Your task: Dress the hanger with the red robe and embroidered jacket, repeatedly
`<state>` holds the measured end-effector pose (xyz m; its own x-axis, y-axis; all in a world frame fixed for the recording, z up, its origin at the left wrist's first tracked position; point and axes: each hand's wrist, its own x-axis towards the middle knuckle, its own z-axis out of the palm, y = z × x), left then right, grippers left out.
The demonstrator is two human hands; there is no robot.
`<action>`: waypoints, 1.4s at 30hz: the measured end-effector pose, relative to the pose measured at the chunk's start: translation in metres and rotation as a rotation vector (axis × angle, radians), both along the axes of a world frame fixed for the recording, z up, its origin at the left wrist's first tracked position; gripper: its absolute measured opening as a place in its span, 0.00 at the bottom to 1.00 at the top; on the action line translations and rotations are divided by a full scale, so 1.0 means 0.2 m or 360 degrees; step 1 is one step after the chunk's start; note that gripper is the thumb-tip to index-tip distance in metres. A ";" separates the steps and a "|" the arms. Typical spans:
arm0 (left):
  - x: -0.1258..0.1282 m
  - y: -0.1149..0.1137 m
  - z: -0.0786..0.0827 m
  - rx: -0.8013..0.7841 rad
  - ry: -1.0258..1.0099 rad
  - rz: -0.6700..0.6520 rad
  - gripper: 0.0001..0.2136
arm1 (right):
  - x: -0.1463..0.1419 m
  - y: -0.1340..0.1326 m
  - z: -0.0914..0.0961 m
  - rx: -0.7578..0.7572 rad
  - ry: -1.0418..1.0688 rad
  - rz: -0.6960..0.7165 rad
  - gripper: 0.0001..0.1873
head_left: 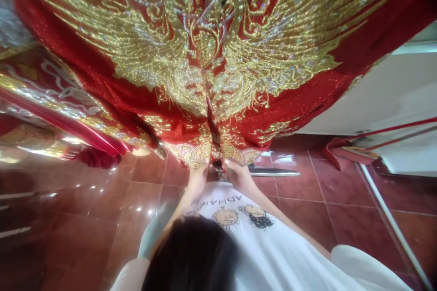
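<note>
A big red garment (102, 77), thickly embroidered in gold and silver with two phoenix-like birds, hangs spread in front of me and fills the upper half of the view. Its centre seam or opening (213, 127) runs down to the hem. My left hand (197, 177) pinches the gold-patterned hem just left of that opening. My right hand (239, 173) pinches the hem just right of it. Both hands have their fingers closed on the cloth, close together above my white printed shirt (273, 245). My dark hair (191, 254) hangs at the bottom.
Glossy red floor tiles (102, 218) lie below. More red and gold cloth under shiny plastic (51, 113) lies at the left. A white wall (392, 95) with thin red rods (392, 128) stands at the right. A metal bar (276, 172) shows behind my right hand.
</note>
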<state>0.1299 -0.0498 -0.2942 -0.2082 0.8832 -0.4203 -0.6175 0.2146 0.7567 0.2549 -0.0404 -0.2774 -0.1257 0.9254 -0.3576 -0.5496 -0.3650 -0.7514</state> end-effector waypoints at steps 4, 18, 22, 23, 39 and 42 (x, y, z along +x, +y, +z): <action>0.08 -0.01 0.03 -0.0003 -0.0035 -0.0056 0.12 | 0.00 0.01 0.03 -0.0056 0.0132 -0.0022 0.23; 0.09 -0.03 0.01 0.0024 -0.0042 0.0008 0.18 | -0.03 -0.01 0.07 -0.0126 0.0094 -0.0130 0.27; 0.08 -0.03 -0.02 0.0033 0.0001 0.0054 0.23 | -0.05 0.00 0.06 -0.0152 0.0092 -0.0150 0.28; 0.08 -0.03 -0.02 0.0029 0.0032 0.0073 0.23 | -0.06 0.01 0.06 -0.0150 0.0099 -0.0164 0.28; 0.09 -0.04 -0.07 0.0088 0.0367 0.0194 0.18 | -0.08 0.06 0.09 -0.0285 0.0071 -0.0019 0.24; 0.09 -0.03 -0.08 0.0076 0.0263 0.0135 0.18 | -0.10 0.08 0.06 -0.0251 0.0071 -0.0003 0.24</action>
<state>0.1483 -0.0558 -0.3111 -0.3453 0.8778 -0.3321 -0.4981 0.1285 0.8575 0.2349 -0.0254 -0.2648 -0.1432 0.8585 -0.4924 -0.5819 -0.4755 -0.6598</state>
